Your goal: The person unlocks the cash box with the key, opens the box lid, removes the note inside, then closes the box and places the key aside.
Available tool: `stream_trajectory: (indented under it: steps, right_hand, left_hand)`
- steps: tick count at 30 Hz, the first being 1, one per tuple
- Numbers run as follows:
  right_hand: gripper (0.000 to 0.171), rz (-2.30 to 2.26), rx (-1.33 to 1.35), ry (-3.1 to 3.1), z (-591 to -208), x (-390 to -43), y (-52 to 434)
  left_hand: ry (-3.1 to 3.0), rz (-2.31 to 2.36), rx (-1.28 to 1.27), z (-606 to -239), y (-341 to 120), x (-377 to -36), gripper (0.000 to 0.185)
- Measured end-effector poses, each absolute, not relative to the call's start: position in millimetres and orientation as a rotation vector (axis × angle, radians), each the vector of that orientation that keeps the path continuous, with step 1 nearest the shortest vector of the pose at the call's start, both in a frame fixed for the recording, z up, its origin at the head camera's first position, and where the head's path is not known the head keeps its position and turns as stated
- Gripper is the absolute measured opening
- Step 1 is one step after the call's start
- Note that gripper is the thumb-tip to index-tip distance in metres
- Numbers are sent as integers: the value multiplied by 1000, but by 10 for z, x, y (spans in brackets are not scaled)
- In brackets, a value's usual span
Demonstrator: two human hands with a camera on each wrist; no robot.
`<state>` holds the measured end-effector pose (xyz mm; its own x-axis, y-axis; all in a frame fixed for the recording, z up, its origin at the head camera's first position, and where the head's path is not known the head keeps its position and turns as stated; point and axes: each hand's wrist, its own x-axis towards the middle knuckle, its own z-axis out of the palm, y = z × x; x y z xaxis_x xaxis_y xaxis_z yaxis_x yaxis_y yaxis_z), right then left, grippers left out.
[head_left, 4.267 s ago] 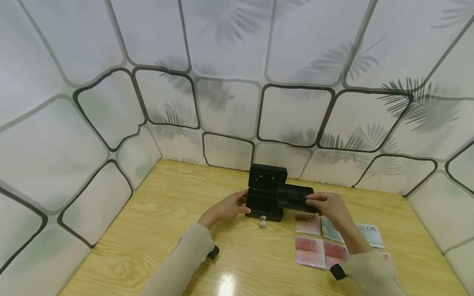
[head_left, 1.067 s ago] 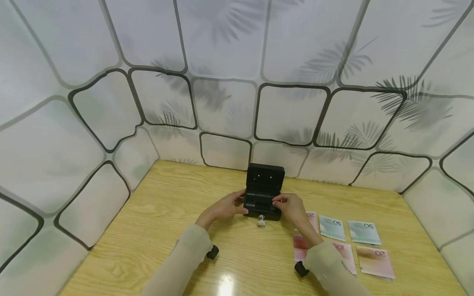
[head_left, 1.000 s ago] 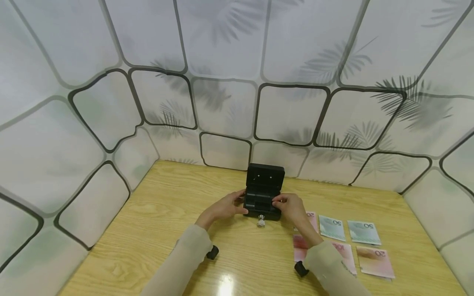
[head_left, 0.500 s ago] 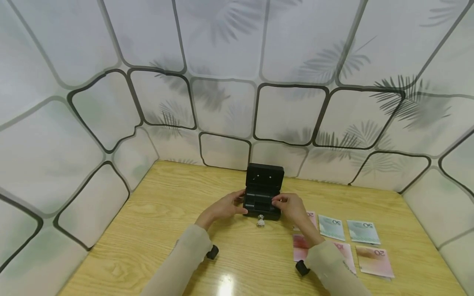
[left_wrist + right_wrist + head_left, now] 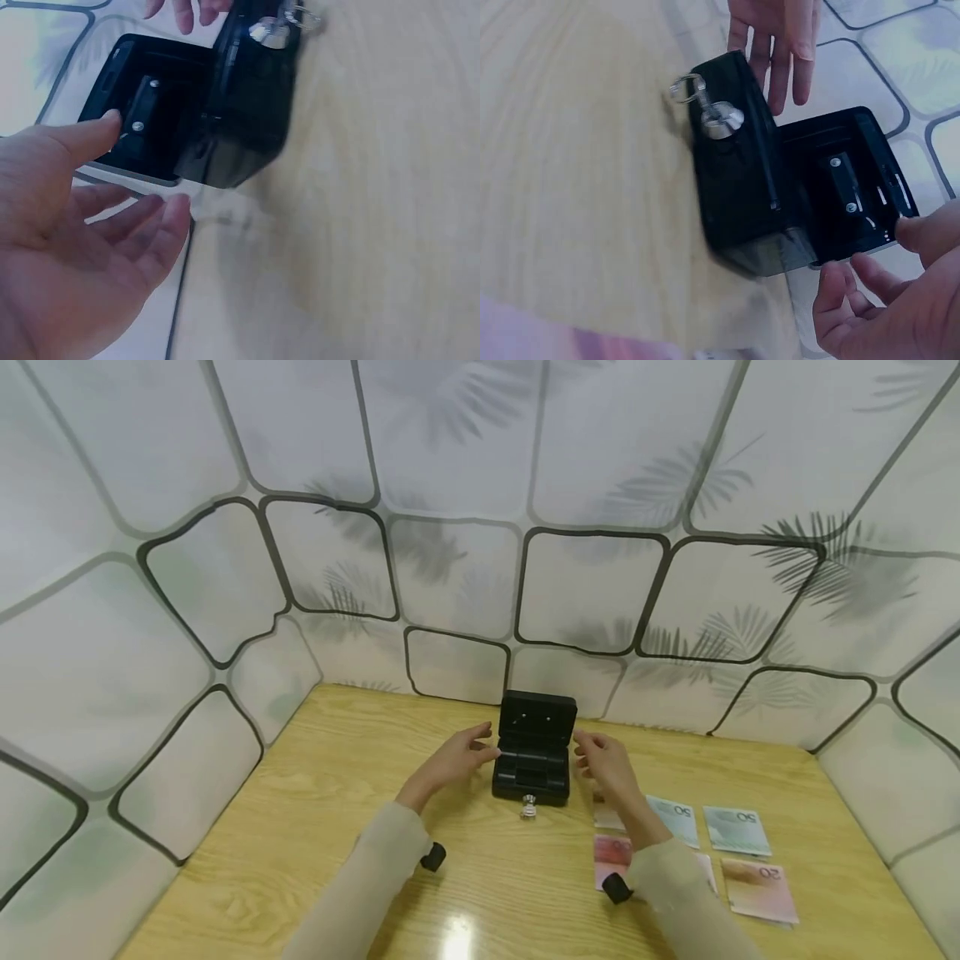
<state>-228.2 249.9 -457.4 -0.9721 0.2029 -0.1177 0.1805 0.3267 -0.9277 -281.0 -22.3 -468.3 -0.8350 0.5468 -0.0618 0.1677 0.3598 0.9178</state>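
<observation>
While the black box [image 5: 533, 760] is sitting open near the back of the table [image 5: 300, 827], w/ its lid [image 5: 537, 718] standing upright toward the wall [image 5: 465, 577], both hands are hovering either side of it, not touching. The left hand [image 5: 457, 758] is hanging just left of the box, fingers relaxed & spread apart, holding nothing; in the left wrist view the left hand [image 5: 82, 255] is showing an open palm facing the lid [image 5: 142, 112]. The right hand [image 5: 606, 762] is hovering just right of the box, fingers loosely curved & apart, gripping nothing; in the right wrist view its fingertips [image 5: 855, 292] are sitting just beside the lid's edge, w/ a small gap. A key [image 5: 529, 807] w/ a ring is sticking out of the lock on the box's front; same key [image 5: 709, 109] is showing in the right wrist view. A black tray [image 5: 534, 766] is lying inside the box. Banknotes [image 5: 738, 831] are lying flat on the table to the right of the box, partly hidden under the right forearm; marked 20 & 50 where readable. Both sleeves [image 5: 360, 893] are light beige.
</observation>
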Motion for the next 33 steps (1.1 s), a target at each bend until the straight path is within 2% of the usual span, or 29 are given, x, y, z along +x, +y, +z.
stream_trajectory:
  steps: [5, 19, 33]
  right_hand:
    - [61, 1817, -402, -2507, -4464, -2337, 2543]
    - [69, 1860, -360, -2562, -4343, -2580, 2617]
    - [65, 1907, -367, -2580, -4230, -2699, 2541]
  left_hand:
    - [2290, 1547, 598, -4597, -161, -2880, 60]
    - [2440, 1646, 403, -4409, 81, -3111, 56]
    - [2303, 1732, 310, -4386, 154, -3176, 57]
